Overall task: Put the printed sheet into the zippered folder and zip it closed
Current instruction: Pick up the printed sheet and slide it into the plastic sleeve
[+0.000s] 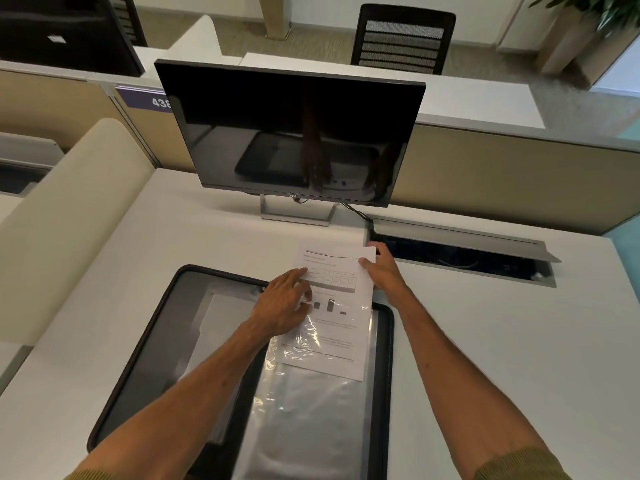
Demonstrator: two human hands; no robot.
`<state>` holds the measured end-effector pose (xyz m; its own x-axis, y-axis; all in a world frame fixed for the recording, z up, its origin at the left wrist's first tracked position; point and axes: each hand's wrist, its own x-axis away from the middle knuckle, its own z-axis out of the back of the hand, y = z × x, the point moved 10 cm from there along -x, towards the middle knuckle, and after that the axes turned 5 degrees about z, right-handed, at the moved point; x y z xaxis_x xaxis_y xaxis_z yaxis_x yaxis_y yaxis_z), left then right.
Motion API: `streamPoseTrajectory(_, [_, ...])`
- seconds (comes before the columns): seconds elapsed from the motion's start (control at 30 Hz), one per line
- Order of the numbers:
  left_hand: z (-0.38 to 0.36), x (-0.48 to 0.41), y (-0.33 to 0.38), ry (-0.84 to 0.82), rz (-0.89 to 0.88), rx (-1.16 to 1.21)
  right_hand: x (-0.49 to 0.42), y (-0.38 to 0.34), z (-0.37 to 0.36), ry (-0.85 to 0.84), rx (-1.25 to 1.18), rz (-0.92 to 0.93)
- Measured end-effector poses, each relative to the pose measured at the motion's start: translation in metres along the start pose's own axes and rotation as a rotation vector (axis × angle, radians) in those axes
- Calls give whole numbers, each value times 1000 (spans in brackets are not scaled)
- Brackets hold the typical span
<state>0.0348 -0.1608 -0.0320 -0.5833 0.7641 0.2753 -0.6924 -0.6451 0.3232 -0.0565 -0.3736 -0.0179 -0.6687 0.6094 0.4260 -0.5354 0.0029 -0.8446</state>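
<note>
Folder (145,344) lies unzipped, open flat on desk (485,341). Sheet (332,327) half inside its clear right-side sleeve. My right hand (381,268) pinches the sheet's top corner; left hand (284,306) presses flat, fingers spread.

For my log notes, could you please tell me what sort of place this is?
Most likely an open-plan office: a monitor on a white desk, low partitions between desks, and an office chair beyond.

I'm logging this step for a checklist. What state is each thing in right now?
Zippered folder: unzipped, lying open flat on the desk.
Printed sheet: partly slid under the clear sleeve, top end sticking out.
Left hand: pressing flat on the sheet.
Right hand: gripping the sheet's top right corner.
Monitor: screen dark.
Cable hatch: lid open.
</note>
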Motion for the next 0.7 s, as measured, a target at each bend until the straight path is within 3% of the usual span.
streamPoseTrajectory(0.2, [1, -1, 2, 63, -9, -38, -1, -6, -2, 18, 139, 69])
streamPoseTrajectory(0.43, [0, -3, 4, 78, -11, -28, 8, 17, -11, -249, 195, -56])
streamPoseTrajectory(0.6, [1, -3, 6, 81, -11, -36, 4, -1, -15, -193, 309, 70])
streamPoseTrajectory(0.7, [1, -3, 6, 86, -9, -35, 6, -10, -30, -251, 387, 148])
